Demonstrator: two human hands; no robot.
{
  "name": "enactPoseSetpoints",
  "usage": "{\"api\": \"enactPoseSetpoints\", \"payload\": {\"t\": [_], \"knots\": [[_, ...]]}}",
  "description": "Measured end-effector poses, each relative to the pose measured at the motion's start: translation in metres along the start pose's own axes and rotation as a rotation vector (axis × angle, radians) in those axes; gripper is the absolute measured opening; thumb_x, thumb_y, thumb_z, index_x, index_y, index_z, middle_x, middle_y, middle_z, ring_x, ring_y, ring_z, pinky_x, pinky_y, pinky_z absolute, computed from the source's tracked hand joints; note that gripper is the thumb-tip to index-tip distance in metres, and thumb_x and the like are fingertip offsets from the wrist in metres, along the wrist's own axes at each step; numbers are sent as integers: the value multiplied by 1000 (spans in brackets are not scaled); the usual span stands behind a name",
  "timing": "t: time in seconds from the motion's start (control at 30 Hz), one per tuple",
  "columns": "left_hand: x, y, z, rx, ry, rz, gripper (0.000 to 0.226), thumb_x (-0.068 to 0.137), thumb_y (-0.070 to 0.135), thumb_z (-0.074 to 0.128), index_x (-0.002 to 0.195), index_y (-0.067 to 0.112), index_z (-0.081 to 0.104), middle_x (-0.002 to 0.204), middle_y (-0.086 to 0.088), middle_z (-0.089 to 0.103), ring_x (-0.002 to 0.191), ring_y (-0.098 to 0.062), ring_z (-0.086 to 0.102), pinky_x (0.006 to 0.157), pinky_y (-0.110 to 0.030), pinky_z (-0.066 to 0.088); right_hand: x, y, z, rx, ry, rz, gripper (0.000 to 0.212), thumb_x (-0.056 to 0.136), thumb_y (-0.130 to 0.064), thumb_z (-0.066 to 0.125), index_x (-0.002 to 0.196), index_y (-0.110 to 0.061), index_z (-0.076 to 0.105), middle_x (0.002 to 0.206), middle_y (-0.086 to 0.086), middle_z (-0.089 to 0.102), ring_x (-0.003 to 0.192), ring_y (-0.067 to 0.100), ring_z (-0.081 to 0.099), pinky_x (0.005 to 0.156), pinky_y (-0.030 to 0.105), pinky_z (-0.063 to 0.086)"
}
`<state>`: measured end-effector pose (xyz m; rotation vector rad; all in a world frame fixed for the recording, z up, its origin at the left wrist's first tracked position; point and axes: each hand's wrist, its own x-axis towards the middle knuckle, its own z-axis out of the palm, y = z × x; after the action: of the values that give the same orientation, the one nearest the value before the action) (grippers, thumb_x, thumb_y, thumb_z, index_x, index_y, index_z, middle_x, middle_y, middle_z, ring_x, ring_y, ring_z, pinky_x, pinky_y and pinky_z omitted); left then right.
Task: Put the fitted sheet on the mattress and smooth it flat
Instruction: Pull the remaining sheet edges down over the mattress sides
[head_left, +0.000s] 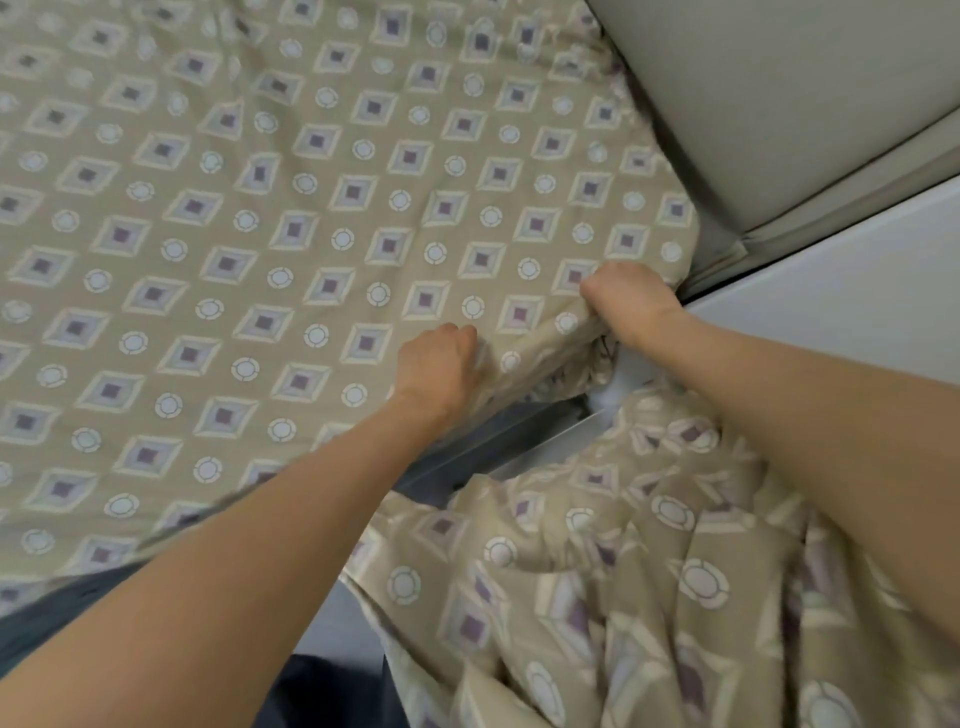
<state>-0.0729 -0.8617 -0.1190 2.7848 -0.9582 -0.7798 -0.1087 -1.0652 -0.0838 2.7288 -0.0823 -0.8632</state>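
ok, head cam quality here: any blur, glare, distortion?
Head view: soft, even light, no glare; left hand and right hand slightly smeared; sheet pattern bows toward the frame edges from the wide lens; bunched cloth at lower right looks soft.

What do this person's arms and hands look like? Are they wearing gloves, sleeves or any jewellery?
Both are bare. The left hand and right hand have no gloves, and no rings show on the parts in view. The left forearm and right forearm carry no sleeve, watch or bracelet up to the frame edge.
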Motion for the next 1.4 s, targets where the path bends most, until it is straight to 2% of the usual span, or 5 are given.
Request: {"api": "enactPoseSetpoints", "payload": {"t": [0.23, 0.5, 0.9, 1.17, 1.4], "knots": [[-3, 3, 0, 32, 24, 31, 10, 84, 1, 57, 84, 7, 65, 86, -11, 64, 78, -31, 61, 67, -37, 47, 3, 4, -2, -20, -26, -72, 14, 82, 11, 51, 83, -2, 57, 101, 16, 63, 87, 33, 59, 66, 33, 39], [-3, 9, 5, 10, -123, 92, 24, 77, -2, 53, 58, 12, 49, 60, -8, 47, 61, -32, 47, 57, -31, 39, -5, 6, 25, 69, -100, -14, 31, 86, 7, 50, 112, -5, 61, 113, 14, 61, 105, 32, 61, 78, 33, 46], [-5, 20, 2, 281, -287, 155, 23, 82, -9, 50, 93, 2, 66, 98, -15, 68, 96, -32, 66, 73, -33, 48, 1, -5, 28, 227, -254, 37, 31, 90, 7, 48, 117, 0, 61, 116, 15, 59, 107, 32, 59, 87, 34, 46], [1, 27, 13, -145, -606, 30, 59, 94, 16, 43, 149, 15, 22, 140, -16, 48, 126, -33, 48, 102, -40, 43, -14, -9, 30, 360, -159, 223, 26, 92, -7, 46, 114, -9, 61, 117, 11, 60, 108, 28, 58, 79, 34, 46], [31, 44, -34, -234, -344, 7, 34, 95, 19, 42, 125, 15, 58, 127, -6, 61, 115, -25, 58, 94, -31, 47, -12, 25, 15, 462, 89, 395, 24, 87, -4, 47, 109, -3, 57, 111, 17, 61, 104, 33, 55, 85, 36, 40]]}}
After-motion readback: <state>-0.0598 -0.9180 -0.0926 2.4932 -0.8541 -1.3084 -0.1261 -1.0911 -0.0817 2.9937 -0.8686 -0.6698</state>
